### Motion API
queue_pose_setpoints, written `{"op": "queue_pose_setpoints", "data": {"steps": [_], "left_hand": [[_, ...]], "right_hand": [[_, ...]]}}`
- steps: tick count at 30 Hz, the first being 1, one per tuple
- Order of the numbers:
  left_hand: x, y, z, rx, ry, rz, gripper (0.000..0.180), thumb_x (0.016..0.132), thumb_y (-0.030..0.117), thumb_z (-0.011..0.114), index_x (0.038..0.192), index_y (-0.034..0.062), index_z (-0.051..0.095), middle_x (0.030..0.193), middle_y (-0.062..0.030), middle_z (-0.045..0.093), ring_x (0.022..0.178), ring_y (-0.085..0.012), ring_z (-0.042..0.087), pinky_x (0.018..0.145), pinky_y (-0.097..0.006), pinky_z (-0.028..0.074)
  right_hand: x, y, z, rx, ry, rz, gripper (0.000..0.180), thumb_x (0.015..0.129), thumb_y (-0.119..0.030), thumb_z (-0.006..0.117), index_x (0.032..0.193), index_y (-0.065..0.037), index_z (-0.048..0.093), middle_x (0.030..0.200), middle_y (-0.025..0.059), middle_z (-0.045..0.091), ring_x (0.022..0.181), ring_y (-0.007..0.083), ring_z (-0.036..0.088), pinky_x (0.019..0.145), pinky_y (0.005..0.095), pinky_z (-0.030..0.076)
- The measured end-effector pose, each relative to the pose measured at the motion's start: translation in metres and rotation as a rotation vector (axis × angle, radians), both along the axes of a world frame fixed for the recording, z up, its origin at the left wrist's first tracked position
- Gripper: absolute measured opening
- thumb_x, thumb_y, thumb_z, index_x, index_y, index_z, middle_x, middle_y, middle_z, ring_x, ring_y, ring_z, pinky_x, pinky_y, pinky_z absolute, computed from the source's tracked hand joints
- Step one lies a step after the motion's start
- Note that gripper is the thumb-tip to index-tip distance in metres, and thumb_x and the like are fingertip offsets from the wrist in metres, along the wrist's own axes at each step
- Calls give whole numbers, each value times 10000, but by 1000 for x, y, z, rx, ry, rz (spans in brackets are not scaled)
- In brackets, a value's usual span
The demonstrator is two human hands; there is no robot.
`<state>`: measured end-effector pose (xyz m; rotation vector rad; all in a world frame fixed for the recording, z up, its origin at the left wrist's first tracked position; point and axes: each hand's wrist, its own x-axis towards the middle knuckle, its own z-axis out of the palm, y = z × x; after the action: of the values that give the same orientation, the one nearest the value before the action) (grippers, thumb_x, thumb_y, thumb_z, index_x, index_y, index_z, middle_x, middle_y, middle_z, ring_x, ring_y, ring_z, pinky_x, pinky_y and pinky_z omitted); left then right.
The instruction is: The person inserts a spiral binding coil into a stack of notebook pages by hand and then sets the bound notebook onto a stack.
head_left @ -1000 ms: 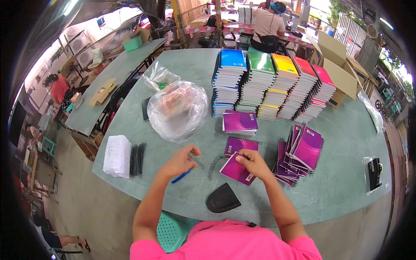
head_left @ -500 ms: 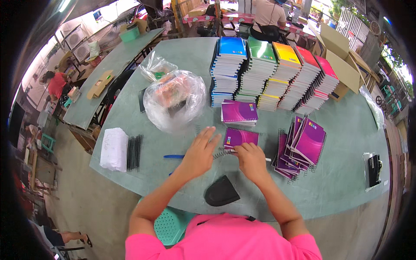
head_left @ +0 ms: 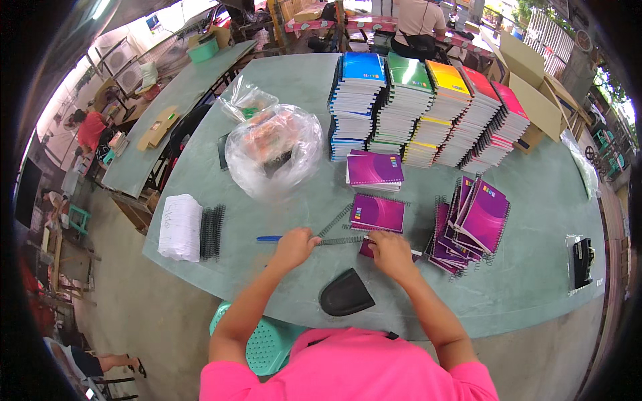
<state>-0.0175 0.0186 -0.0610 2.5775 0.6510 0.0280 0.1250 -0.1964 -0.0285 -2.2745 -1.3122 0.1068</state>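
Note:
My left hand [head_left: 295,248] is closed, its fingertips pinching one end of a black spiral binding coil [head_left: 341,240] stretched level toward my right hand. My right hand [head_left: 392,254] is closed over a small purple notebook [head_left: 366,249], at the coil's other end; the hand covers most of this notebook. Just beyond lies another purple notebook [head_left: 377,212], with a second coil [head_left: 336,220] slanting at its left. A short stack of purple notebooks [head_left: 374,168] lies farther back. Between my forearms rests a black rounded block [head_left: 346,293]. A blue slim tool [head_left: 269,238] lies by my left hand.
Tall stacks of spiral notebooks [head_left: 414,113] in several colours stand at the back. Bound purple notebooks [head_left: 471,224] lie piled at right. A clear plastic bag [head_left: 274,157], a white paper bundle [head_left: 179,228] and black coils [head_left: 212,232] lie left. A black clip-like item [head_left: 582,262] lies far right.
My left hand has gone from open fingers to a pinch on the coil's end and come nearer me. My right hand has drawn a purple notebook nearer, apart from the one beyond.

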Motion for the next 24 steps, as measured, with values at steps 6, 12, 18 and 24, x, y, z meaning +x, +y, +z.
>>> {"op": "queue_pose_setpoints", "data": {"steps": [6, 12, 18, 24], "left_hand": [[19, -12, -16, 83, -29, 25, 256, 800, 227, 575, 914, -1, 594, 940, -216, 593, 894, -389, 566, 763, -467, 456], [8, 3, 16, -112, -55, 57, 368, 688, 320, 725, 763, -25, 620, 838, -207, 574, 817, -359, 549, 724, -422, 439], [8, 4, 33, -335, -191, 332, 350, 722, 295, 744, 734, 1, 553, 653, -91, 550, 517, -179, 501, 490, -332, 408], [4, 11, 46, -1199, -343, 269, 304, 760, 150, 704, 975, 26, 529, 686, -4, 553, 505, -86, 484, 428, -220, 359]], "right_hand": [[1, -1, -5, -58, 7, 33, 127, 771, -138, 607, 876, -66, 609, 817, 140, 640, 786, 321, 617, 690, 449, 469], [1, -4, -2, -88, 3, 79, 165, 713, -81, 584, 876, -74, 609, 838, 144, 642, 814, 320, 624, 709, 455, 475], [0, -2, -10, -23, 16, 70, 216, 689, -63, 593, 905, -73, 598, 872, 119, 642, 864, 308, 617, 734, 434, 476], [1, -4, -12, -26, 28, 53, 238, 670, -54, 603, 906, -86, 595, 884, 103, 641, 864, 297, 618, 726, 427, 464]]}}
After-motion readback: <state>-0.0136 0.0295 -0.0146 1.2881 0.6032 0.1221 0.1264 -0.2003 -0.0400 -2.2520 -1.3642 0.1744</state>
